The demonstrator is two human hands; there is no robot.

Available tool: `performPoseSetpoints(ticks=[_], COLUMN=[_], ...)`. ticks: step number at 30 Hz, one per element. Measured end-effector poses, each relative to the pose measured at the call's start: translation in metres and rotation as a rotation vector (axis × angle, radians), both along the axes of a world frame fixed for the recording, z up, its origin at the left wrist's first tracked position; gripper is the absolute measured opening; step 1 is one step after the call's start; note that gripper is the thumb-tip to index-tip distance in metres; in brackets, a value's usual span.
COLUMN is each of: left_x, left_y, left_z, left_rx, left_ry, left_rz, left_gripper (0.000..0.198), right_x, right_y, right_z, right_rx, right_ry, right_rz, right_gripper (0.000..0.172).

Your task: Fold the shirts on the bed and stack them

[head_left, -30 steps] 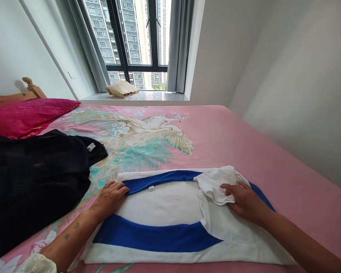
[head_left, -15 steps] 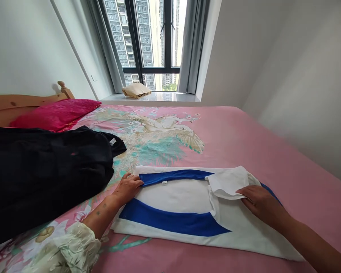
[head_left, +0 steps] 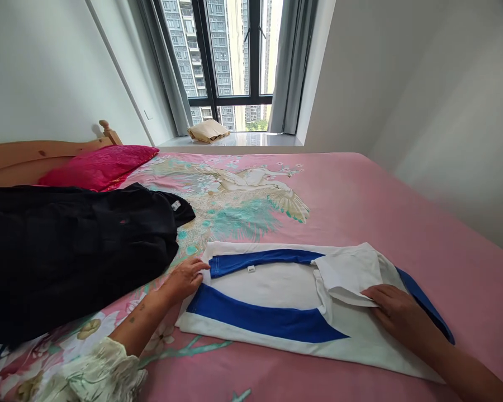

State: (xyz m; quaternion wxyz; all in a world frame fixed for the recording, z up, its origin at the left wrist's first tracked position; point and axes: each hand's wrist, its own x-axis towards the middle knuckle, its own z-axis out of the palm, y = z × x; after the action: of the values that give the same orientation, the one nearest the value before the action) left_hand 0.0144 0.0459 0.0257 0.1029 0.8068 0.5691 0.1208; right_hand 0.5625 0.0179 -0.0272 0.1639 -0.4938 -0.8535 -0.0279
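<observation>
A white T-shirt (head_left: pixel 369 335) with blue panels lies folded flat on the bed, a small white label near its upper blue strip. My left hand (head_left: pixel 187 277) rests at the shirt's left edge. Its fingers are stretched out and slightly bent, with the thumb apart and the fingertips near the end of the blue strip. On the right, my right hand (head_left: pixel 398 307) is closed on the edge of a turned-over white flap of the shirt. Behind that wrist a blue part of the shirt shows.
Black clothing (head_left: pixel 75 251) lies in a heap on the left of the bed. A red pillow (head_left: pixel 100 167) is by the wooden headboard (head_left: pixel 37 159). A folded beige cloth (head_left: pixel 208 131) sits on the windowsill (head_left: pixel 251 139). The pink bedspread (head_left: pixel 352 195) carries a bird pattern.
The view has turned slightly left. My left hand has slid a little left off the blue strip. More of the blue part shows behind my right wrist, and the right hand still grips the flap.
</observation>
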Motion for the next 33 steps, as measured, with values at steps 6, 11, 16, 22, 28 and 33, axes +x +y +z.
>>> performPoseSetpoints(ticks=[6,11,16,22,28,33], left_x=[-0.003,0.006,0.007,0.012,0.030,0.043], left_y=[-0.023,-0.022,-0.016,-0.015,-0.011,-0.002], left_z=[0.011,0.005,-0.003,-0.003,0.003,0.002], left_rx=[-0.067,-0.099,-0.080,-0.057,0.102,0.151], left_ry=[0.020,-0.006,-0.051,-0.025,0.140,0.272], left_rz=[0.036,0.055,0.085,0.100,0.022,0.027], left_gripper=[0.028,0.016,0.017,0.017,0.019,0.020], right_x=[0.001,0.001,-0.001,-0.004,-0.003,-0.005], right_y=[-0.003,-0.004,-0.005,-0.007,-0.010,-0.009], right_z=[-0.014,-0.014,-0.014,-0.016,-0.017,-0.014], right_rx=[0.017,0.030,0.046,0.047,-0.012,-0.007], right_ry=[0.040,0.048,0.062,0.077,0.078,0.093], right_rz=[-0.040,-0.044,-0.065,-0.082,-0.123,-0.102], right_gripper=[0.025,0.025,0.024,0.024,0.025,0.024])
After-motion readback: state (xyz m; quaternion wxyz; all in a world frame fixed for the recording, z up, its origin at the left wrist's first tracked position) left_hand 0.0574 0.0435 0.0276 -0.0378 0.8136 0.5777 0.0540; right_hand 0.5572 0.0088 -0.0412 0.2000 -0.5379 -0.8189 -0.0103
